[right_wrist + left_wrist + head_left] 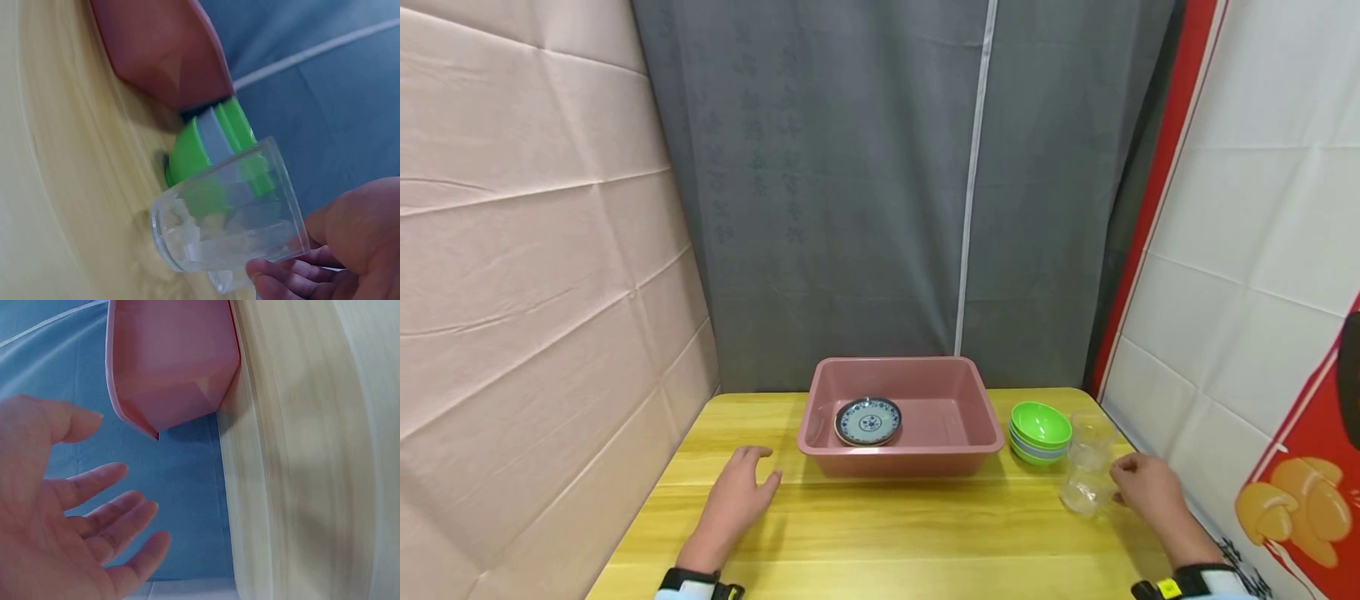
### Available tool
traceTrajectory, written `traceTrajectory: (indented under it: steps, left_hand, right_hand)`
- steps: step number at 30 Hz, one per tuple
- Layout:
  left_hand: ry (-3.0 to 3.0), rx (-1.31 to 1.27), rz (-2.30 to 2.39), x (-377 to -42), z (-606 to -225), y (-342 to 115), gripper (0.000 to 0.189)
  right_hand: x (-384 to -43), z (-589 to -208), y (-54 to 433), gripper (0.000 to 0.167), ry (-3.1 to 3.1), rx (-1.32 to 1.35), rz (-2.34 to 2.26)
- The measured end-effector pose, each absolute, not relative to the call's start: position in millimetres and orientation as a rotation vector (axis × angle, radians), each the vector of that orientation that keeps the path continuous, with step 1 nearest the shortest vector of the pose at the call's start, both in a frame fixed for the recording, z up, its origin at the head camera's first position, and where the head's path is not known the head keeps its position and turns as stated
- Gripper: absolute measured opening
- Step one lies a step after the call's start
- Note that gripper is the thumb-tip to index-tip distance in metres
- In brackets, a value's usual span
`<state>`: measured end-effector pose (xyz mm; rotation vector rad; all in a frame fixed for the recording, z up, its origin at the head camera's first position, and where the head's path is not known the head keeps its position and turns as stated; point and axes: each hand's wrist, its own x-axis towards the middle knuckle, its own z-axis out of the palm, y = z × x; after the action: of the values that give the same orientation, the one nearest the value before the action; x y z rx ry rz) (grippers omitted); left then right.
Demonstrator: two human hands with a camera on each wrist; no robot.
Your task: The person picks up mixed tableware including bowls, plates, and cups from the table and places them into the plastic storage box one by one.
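My right hand (1150,492) is at the right side of the clear glasses, its fingers bent. In the right wrist view, a clear drinking glass (225,212) stands close by, and my thumb and fingertips pinch it near the rim. Part of a second glass (228,281) shows behind the first. To their left sits a stack of green and grey bowls (1040,433). My left hand (733,496) hovers over the table left of the pink tub (898,465), fingers spread and relaxed, holding nothing. Inside the tub lies a blue-patterned plate (868,421).
The wooden table (895,533) runs up to a grey curtain (850,208) at the back. A pale cloth wall (535,275) stands on the left. Close beside my right hand is a white printed wall (1240,275).
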<state>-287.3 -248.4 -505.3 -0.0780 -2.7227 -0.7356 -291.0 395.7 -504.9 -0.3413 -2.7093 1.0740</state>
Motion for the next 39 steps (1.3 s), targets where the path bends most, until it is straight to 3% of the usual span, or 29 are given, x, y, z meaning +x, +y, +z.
traceTrajectory:
  steps: [7, 15, 26, 33, 39]
  left_hand:
    - [-2.618, -0.069, -0.875, -290, -504, -230, 0.027]
    - [-2.667, -0.267, -1.007, -287, -500, -185, 0.005]
    - [-2.625, -0.564, -1.102, -279, -492, -110, 0.008]
    - [-2.660, -0.539, -1.142, -275, -487, -79, 0.014]
    - [-2.706, -0.461, -1.127, -275, -488, -71, 0.018]
  right_hand:
    - [-283, -495, 355, 0.015, -2.709, -0.184, 1.241]
    - [-272, -481, 278, 0.008, -2.675, -0.005, 1.392]
    - [-270, -486, 201, 0.006, -2.686, 0.261, 1.463]
    - [-272, -489, 171, 0.010, -2.680, 0.469, 1.405]
    - [-273, -489, 158, 0.012, -2.681, 0.484, 1.349]
